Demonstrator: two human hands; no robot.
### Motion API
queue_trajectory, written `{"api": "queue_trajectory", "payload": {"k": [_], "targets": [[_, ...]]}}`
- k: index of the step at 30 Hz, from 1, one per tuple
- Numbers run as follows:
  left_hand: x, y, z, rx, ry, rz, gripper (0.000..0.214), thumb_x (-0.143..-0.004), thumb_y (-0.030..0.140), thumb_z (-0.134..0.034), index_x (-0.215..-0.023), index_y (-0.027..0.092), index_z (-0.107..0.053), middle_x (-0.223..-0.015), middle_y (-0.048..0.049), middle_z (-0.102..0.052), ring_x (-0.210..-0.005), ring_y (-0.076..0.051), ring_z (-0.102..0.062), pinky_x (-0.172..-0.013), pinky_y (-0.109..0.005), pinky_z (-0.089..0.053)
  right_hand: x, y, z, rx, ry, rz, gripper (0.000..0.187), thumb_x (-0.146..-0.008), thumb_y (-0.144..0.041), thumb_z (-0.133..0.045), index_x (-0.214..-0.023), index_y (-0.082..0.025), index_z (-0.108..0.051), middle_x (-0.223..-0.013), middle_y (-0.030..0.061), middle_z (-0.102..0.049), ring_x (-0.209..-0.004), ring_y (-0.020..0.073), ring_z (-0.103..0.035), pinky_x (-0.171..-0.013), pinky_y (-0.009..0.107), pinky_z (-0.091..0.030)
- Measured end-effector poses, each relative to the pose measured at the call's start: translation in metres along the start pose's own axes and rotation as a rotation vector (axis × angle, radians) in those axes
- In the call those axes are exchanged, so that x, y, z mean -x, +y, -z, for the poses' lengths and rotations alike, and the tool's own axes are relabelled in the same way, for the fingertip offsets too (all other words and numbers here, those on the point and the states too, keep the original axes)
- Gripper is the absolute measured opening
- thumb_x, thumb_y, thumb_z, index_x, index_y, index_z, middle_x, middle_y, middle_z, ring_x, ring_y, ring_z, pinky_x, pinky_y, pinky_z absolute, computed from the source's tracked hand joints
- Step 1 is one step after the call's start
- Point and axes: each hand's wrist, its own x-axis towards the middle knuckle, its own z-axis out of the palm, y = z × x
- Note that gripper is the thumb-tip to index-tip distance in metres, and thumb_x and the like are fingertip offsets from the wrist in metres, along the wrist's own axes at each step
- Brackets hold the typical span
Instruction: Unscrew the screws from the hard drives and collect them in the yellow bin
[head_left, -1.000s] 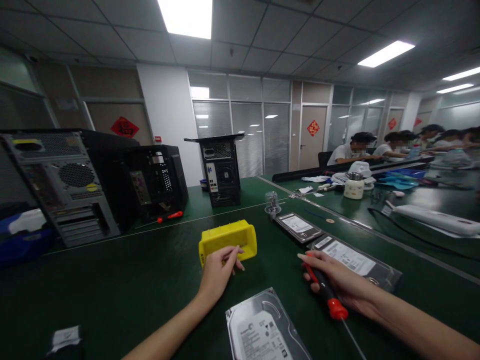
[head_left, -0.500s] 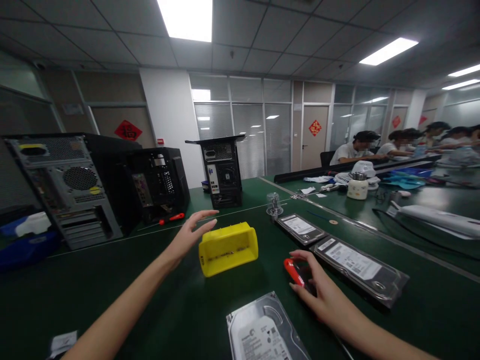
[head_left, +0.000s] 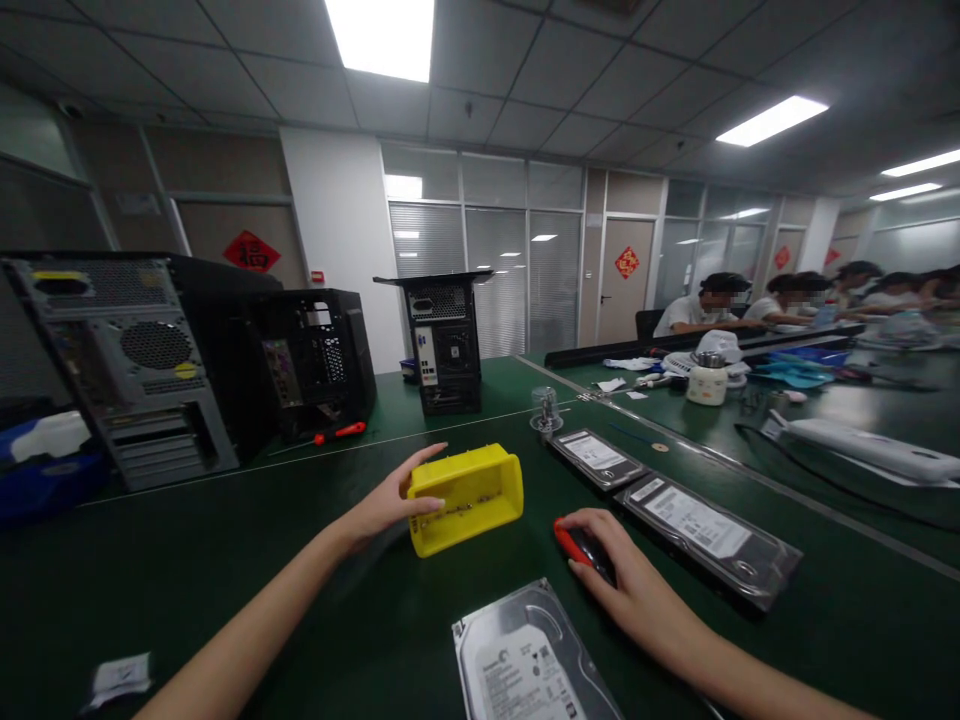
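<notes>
Since 0.5 s ago the left hand (head_left: 390, 505) has dropped from above the yellow plastic bin (head_left: 472, 490) onto its left end, and the right hand (head_left: 626, 585) has slid a little nearer over the red-and-black-handled screwdriver (head_left: 568, 541). The left thumb now lies along the bin's far rim and the fingers (head_left: 426, 506) curl across its near side, spread from the thumb with the end wall between them. The yellow plastic bin sits tipped on the dark green table (head_left: 300, 560), its opening turned toward the camera, just left of the right hand.

The right hand lies palm down on the screwdriver, fingers close together and curved over the handle; only the red end shows past the fingertips, and whether they clasp it or merely rest on it cannot be told.

Near the lower edge lies a bare silver hard drive with a white label (head_left: 525, 660), just beside the right wrist. 2 hard drives in clear bags (head_left: 596, 457) (head_left: 709, 535) lie to the right of the bin. Behind it stand 3 computer towers: a grey one (head_left: 127, 360), an open black one (head_left: 319, 360) and a smaller black one (head_left: 448, 340). A second red-handled screwdriver (head_left: 341, 433) lies at the foot of the open tower. People sit at the far right bench (head_left: 757, 300).
</notes>
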Motion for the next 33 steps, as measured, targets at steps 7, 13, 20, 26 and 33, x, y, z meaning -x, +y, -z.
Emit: {"api": "queue_trajectory", "payload": {"k": [7,13,20,26,33], "targets": [[0.001,-0.029,-0.01,0.167,-0.004,-0.068,0.118,-0.058,0.042,-0.083,-0.147,0.023,-0.009,-0.138,-0.0142,-0.047,-0.126,-0.033,-0.044,-0.106,-0.047,-0.031,-0.01,-0.005,0.014,0.094,0.02,0.039,0.033,-0.092,-0.035,-0.039,-0.118,-0.016,-0.048,-0.126,0.0127,-0.046,-0.122,0.0232,-0.04,-0.109,0.044,-0.029],[0.003,-0.042,-0.007,0.212,0.032,-0.055,0.088,-0.06,0.041,-0.083,-0.134,0.017,-0.042,-0.128,-0.0157,-0.056,-0.121,-0.035,-0.049,-0.104,-0.051,-0.034,-0.025,-0.028,0.013,0.158,-0.12,0.198,0.022,-0.091,-0.021,-0.041,-0.106,-0.017,-0.056,-0.111,0.0088,-0.056,-0.108,0.0193,-0.052,-0.099,0.037,-0.041],[0.0,-0.045,-0.01,0.236,0.047,-0.099,0.085,-0.053,0.041,-0.086,-0.124,0.014,-0.05,-0.124,-0.0157,-0.059,-0.121,-0.035,-0.05,-0.103,-0.049,-0.035,-0.067,-0.053,-0.025,0.262,-0.248,0.302,0.025,-0.091,-0.016,-0.049,-0.115,-0.016,-0.056,-0.117,0.0071,-0.059,-0.11,0.0167,-0.054,-0.099,0.035,-0.043],[0.001,-0.043,-0.01,0.256,0.05,-0.114,0.082,-0.052,0.041,-0.086,-0.122,0.014,-0.052,-0.124,-0.0151,-0.06,-0.119,-0.034,-0.052,-0.1,-0.045,-0.039,-0.107,-0.045,-0.054,0.43,-0.215,0.225,0.03,-0.091,-0.031,-0.053,-0.117,-0.016,-0.055,-0.117,0.009,-0.057,-0.099,0.0202,-0.059,-0.083,0.041,-0.051],[0.001,-0.042,-0.01,0.259,0.036,-0.113,0.078,-0.052,0.033,-0.087,-0.121,0.013,-0.054,-0.123,-0.0152,-0.061,-0.119,-0.034,-0.051,-0.1,-0.046,-0.039,-0.112,-0.039,-0.065,0.47,-0.242,0.213,0.03,-0.091,-0.031,-0.054,-0.117,-0.015,-0.055,-0.117,0.0089,-0.058,-0.099,0.0202,-0.059,-0.083,0.041,-0.051]]}}
